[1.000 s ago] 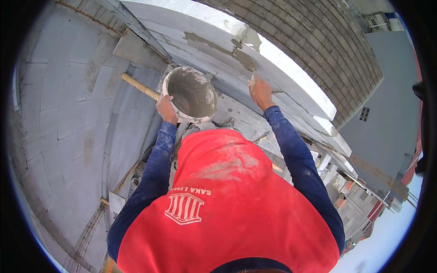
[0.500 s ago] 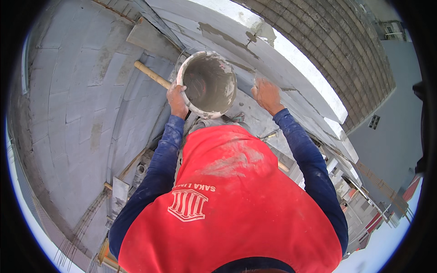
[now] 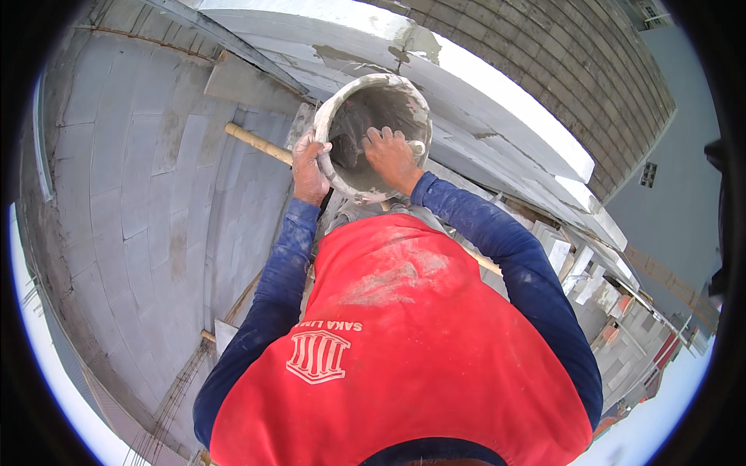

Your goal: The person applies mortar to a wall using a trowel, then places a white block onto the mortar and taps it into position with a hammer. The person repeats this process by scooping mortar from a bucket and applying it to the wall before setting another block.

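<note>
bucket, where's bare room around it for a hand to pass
Free: the grey block wall left of the bucket, below the wooden pole. Crowded: the rim, with the left hand gripping it and the right hand reaching inside.

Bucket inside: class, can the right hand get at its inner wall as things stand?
Probably yes: the right hand already hooks its fingers over the bucket rim, the mouth is open, and the left hand grips the opposite outer edge, clear of it.
</note>
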Demonstrator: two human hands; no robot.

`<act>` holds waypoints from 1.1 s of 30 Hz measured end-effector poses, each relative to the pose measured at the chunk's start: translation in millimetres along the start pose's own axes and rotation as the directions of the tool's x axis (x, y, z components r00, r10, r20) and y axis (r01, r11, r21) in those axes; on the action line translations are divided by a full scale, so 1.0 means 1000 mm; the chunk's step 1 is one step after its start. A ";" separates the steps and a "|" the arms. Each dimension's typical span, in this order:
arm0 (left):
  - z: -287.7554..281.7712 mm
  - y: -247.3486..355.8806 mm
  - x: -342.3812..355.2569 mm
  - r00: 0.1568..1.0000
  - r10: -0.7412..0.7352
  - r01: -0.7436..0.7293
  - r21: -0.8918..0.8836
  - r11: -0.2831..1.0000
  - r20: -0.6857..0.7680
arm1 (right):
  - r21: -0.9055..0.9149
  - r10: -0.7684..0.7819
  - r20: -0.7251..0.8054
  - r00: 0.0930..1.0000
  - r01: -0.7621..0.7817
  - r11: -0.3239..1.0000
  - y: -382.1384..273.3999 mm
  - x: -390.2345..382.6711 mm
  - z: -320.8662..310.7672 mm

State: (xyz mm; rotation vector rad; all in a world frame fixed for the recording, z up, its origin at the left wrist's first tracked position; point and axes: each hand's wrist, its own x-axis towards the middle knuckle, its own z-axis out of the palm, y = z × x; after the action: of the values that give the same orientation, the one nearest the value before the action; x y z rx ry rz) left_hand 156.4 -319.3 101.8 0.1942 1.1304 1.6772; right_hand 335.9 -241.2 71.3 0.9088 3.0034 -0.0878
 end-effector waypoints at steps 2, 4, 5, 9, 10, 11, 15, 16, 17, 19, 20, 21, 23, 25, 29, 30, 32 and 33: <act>0.005 0.001 0.002 0.997 -0.010 0.012 0.021 1.000 -0.073 | 0.067 0.020 -0.016 1.000 -0.019 0.998 0.003 -0.003 -0.002; 0.006 0.002 0.002 1.000 -0.014 0.014 0.002 1.000 0.003 | 0.161 0.077 -0.065 0.995 -0.066 0.985 0.011 -0.008 -0.001; 0.005 0.002 0.003 0.998 -0.007 0.008 -0.021 1.000 0.055 | 0.229 0.122 -0.097 0.988 -0.097 0.969 0.014 -0.014 -0.001; -0.004 -0.007 0.009 0.998 0.034 -0.032 0.045 0.998 -0.058 | 0.471 0.286 -0.135 0.949 -0.192 0.861 0.031 -0.045 0.004; -0.009 -0.011 0.011 0.992 0.051 -0.048 0.031 0.998 -0.115 | 0.513 0.327 -0.177 0.928 -0.196 0.835 0.038 -0.051 0.006; -0.013 -0.015 0.014 0.983 0.067 -0.065 0.019 0.998 -0.170 | 0.512 0.365 -0.173 0.915 -0.233 0.827 0.047 -0.054 0.009; -0.038 -0.035 0.012 0.949 0.106 -0.129 -0.060 0.990 -0.296 | 0.543 0.518 -0.069 0.852 -0.404 0.736 0.082 -0.054 0.031; -0.045 -0.039 0.012 0.936 0.084 -0.092 -0.009 0.996 -0.342 | 0.558 0.554 -0.032 0.832 -0.445 0.701 0.092 -0.048 0.037; -0.055 -0.040 0.012 0.933 0.093 -0.089 0.026 0.996 -0.348 | 0.553 0.563 -0.038 0.825 -0.452 0.700 0.100 -0.041 0.044; -0.071 -0.041 0.010 0.916 0.088 -0.059 0.086 0.995 -0.391 | 0.547 0.600 -0.022 0.800 -0.493 0.677 0.115 -0.029 0.053; -0.078 -0.041 0.008 0.918 0.102 -0.071 0.094 0.993 -0.384 | 0.561 0.580 -0.046 0.814 -0.459 0.689 0.122 -0.028 0.054; -0.084 -0.042 0.007 0.915 0.097 -0.065 0.095 0.993 -0.392 | 0.572 0.574 -0.027 0.818 -0.458 0.680 0.129 -0.026 0.054; -0.093 -0.042 0.001 0.909 0.083 -0.064 0.060 0.996 -0.409 | 0.589 0.571 -0.017 0.821 -0.453 0.669 0.136 -0.029 0.050; -0.100 -0.042 -0.004 0.887 0.091 -0.080 0.043 0.996 -0.452 | 0.604 0.572 -0.044 0.819 -0.434 0.668 0.137 -0.039 0.045; -0.108 -0.043 -0.011 0.862 0.074 -0.080 0.009 0.997 -0.501 | 0.546 0.547 -0.138 0.826 -0.398 0.738 0.126 -0.049 0.045; -0.110 -0.044 -0.012 0.863 0.078 -0.083 0.013 0.996 -0.499 | 0.544 0.547 -0.107 0.830 -0.412 0.731 0.123 -0.047 0.048; -0.110 -0.048 -0.013 0.861 0.082 -0.081 0.023 0.996 -0.502 | 0.526 0.530 -0.058 0.846 -0.425 0.737 0.120 -0.041 0.057; -0.110 -0.049 -0.012 0.864 0.086 -0.086 0.022 0.996 -0.496 | 0.510 0.513 -0.040 0.857 -0.424 0.749 0.119 -0.034 0.063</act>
State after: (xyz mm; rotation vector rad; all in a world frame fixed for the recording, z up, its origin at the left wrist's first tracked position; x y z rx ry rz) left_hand 126.9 -392.9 10.4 -0.2095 1.5191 1.8645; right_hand 429.1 -164.8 3.1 1.7856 2.8224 -0.8316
